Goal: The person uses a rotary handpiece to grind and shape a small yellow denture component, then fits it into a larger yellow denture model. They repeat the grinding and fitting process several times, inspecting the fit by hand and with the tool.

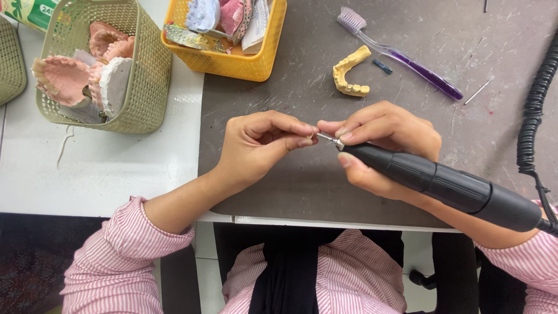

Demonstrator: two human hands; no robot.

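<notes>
The right hand (383,136) holds a black rotary handpiece (442,185) in the way one holds a thick pen: the fingers close around its front part, and the long body rests back along the wrist, so the weight is supported and only the tip needs steering. The thin metal bur (326,139) at its front points toward the left hand (261,145). The left hand is closed in a pinch, thumb and forefinger pressed together right at the bur's tip. I judge that it grips the bur or some very small piece there, but the fingers hide it, so I cannot tell which. The two hands almost touch, and this closeness probably keeps the fine work steady.

Just beyond the hands, a yellow dental cast (350,72) lies on the grey mat (302,186), and near it, beyond the right hand, a purple toothbrush (407,55), both easy to reach. Further beyond the left hand stand a yellow basket (232,61) and a green basket (145,87), filled with pink and white dental models, probably stored there to keep the working place free. A black coiled cable (532,110) hangs to the right of the right hand.
</notes>
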